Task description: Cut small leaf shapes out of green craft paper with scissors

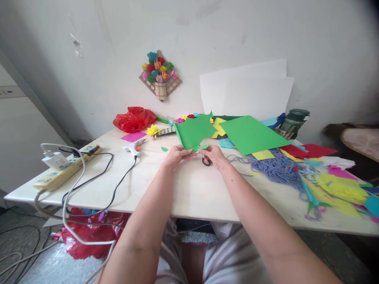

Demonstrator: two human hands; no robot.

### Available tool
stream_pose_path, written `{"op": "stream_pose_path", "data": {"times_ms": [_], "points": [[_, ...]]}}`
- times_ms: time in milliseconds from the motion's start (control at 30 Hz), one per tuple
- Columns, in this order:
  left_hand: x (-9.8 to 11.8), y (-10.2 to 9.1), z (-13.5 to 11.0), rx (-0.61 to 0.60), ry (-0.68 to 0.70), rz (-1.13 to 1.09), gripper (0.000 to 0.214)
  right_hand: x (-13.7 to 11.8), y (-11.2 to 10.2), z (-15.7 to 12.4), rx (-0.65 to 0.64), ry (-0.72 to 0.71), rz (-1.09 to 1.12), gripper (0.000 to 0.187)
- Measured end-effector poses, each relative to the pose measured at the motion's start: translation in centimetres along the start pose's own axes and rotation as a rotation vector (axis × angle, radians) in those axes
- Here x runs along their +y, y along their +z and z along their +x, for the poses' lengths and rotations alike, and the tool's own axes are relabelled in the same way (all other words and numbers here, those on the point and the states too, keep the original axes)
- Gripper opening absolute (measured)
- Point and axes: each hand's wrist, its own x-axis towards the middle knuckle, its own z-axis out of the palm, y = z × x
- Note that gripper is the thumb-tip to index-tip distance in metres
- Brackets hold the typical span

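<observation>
A sheet of green paper (194,130) with a jagged cut edge stands tilted up from the table. My left hand (178,155) is closed on its lower corner. Close beside it, my right hand (213,156) pinches a small piece of green paper (203,148) between thumb and fingers. A black handle loop of scissors (206,161) shows under the right hand's fingers; the blades are hidden. On the table just left of my hands lies a small cut green paper leaf (164,149).
Left are a glue gun (133,148), a power strip (66,167) with cables, and a red plastic bag (134,119). Right are another green sheet (253,134), tangled blue-grey yarn (274,167), coloured paper scraps (340,187) and a dark green bottle (293,124). A flower decoration (160,75) hangs on the wall.
</observation>
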Motion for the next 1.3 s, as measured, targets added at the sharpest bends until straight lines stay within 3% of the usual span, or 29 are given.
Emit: {"op": "stream_pose_path", "data": {"times_ms": [333,733,933,1300], "points": [[0.0,0.0,0.0,-0.07,-0.051,-0.008,0.03,-0.4,0.7,-0.2,0.051,0.034,0.161,0.031],[0.2,0.4,-0.1,-0.046,-0.108,0.01,0.027,-0.2,1.2,-0.1,0.145,0.021,0.213,0.033],[0.2,0.5,-0.1,-0.064,-0.123,0.022,0.029,-0.3,1.3,-0.3,0.141,0.014,0.197,0.035],[0.3,1.1,-0.2,-0.024,-0.141,0.004,0.039,0.3,1.6,0.0,0.249,-0.04,0.024,0.032]]}}
